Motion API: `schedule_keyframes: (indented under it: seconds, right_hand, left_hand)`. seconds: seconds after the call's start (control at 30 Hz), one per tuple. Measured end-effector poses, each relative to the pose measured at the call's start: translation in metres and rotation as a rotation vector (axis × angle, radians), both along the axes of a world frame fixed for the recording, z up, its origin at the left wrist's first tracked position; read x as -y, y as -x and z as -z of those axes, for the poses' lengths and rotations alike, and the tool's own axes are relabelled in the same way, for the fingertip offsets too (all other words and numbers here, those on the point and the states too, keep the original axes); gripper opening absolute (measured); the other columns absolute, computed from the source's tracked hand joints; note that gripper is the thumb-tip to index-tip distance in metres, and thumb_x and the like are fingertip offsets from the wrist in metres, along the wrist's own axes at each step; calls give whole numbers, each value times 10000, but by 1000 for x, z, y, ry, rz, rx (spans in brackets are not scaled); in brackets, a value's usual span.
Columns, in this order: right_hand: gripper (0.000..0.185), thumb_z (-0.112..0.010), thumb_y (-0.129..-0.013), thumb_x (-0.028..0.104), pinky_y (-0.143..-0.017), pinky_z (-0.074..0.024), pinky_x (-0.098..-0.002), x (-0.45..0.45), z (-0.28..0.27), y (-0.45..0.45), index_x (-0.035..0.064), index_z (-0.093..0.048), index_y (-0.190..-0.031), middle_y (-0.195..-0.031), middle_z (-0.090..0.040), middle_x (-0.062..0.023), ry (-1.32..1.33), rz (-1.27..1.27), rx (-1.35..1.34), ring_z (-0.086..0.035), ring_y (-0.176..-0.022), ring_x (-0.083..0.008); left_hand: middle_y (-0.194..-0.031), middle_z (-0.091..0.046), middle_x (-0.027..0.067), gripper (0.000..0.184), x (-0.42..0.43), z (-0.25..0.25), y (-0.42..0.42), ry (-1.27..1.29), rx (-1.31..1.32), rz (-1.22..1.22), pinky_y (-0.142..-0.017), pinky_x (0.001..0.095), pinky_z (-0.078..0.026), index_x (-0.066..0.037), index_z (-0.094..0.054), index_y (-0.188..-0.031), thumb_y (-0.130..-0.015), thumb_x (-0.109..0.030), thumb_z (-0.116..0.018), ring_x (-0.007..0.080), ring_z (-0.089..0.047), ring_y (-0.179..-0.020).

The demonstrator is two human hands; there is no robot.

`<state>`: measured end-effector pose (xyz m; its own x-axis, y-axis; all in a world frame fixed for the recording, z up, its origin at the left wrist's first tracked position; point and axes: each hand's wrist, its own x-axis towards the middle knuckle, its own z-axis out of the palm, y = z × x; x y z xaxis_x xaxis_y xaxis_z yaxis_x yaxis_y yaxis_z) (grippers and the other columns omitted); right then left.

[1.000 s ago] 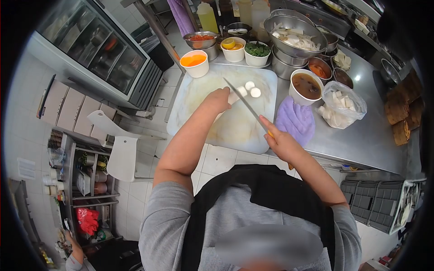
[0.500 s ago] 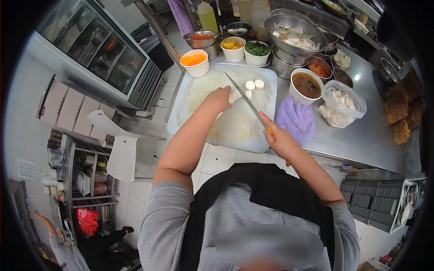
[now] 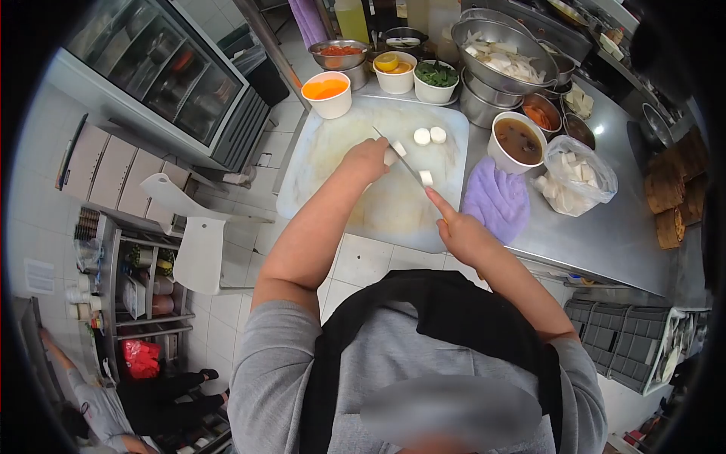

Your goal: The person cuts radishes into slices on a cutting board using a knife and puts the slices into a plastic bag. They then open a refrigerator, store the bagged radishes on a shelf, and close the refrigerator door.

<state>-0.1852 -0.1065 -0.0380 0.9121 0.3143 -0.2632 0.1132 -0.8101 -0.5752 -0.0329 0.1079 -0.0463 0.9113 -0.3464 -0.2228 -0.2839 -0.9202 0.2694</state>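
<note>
Slicing seems in hand

Head view: the left hand (image 3: 366, 160) has its fingers curled over a white log (image 3: 391, 157) on the cutting board (image 3: 325, 144); the right hand (image 3: 463, 234) grasps a knife (image 3: 409, 167). Another cut would call for left fingertips clear of the blade. Half a second ago, no cut piece (image 3: 426, 178) lay this near the right hand.

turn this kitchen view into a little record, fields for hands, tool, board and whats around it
Left hand: holds a white cylinder
Right hand: grips a knife
Tool: knife, blade angled over the cutting board
On board: two white pieces side by side; another near the right hand
Right of board: purple cloth, tub of brown liquid, bag of white chunks
</note>
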Motion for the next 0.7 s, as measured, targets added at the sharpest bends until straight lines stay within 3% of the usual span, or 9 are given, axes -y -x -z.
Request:
schedule_keyframes:
  seconds: [0.17, 0.43, 0.57, 0.7]
  right_hand:
    - [629, -412, -952, 163, -690, -473, -493, 4, 6, -19, 278, -137, -1506, -754, -610, -266, -74, 4, -59, -601, -665, -413]
    - [638, -382, -946, 191, -458, -506, -407, -2, -22, -10, 269, -103, -1514, -795, -638, -222, -70, 77, -305, -600, -520, -268]
    - [629, -384, -948, 206, -451, -499, -392, -1, -5, -27, 272, -117, -1514, -774, -612, -185, -109, 115, -296, -576, -510, -239]
    - [624, -424, -954, 269, -420, -467, -333, -2, 2, -39, 277, -142, -1511, -727, -525, -91, -488, 198, -422, -518, -498, -176]
  left_hand:
    - [-1150, -592, 192, 527, 1, 6, -3, -6, 35, -5, -917, 404, -461, -34, -512, -1194, -751, -190, -751, 347, -568, -1081]
    - [-1120, -604, 199, 563, 9, 3, 2, -85, 67, 25, -905, 415, -466, -38, -508, -1188, -715, -181, -777, 350, -570, -1078]
    - [-1117, -610, 195, 583, 11, 8, 3, -57, 71, 56, -904, 413, -468, -38, -512, -1186, -696, -183, -792, 352, -578, -1067]
    - [-1136, -613, 189, 619, 10, -1, -4, -57, 65, 20, -912, 400, -479, -46, -504, -1201, -684, -206, -804, 338, -588, -1074]
